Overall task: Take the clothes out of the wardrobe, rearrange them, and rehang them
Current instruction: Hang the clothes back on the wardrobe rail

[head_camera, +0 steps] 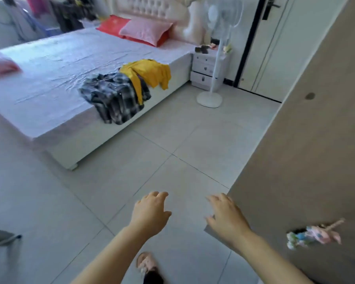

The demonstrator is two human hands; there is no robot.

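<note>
A black-and-white plaid shirt [113,97] and a yellow garment [150,73] lie in a heap at the near edge of the bed [49,64], the plaid one drooping over the side. My left hand [150,212] and my right hand [226,215] hover low over the floor tiles, both empty with fingers loosely apart. The beige wardrobe door [307,156] stands on the right, its edge just beside my right hand. The inside of the wardrobe is out of view.
A white standing fan [213,83] and a white bedside drawer unit [205,68] stand past the bed's corner. Red and pink pillows [143,30] lie at the headboard. A floral ornament [314,234] hangs on the wardrobe door. Grey floor tiles [152,156] stretch between me and the bed.
</note>
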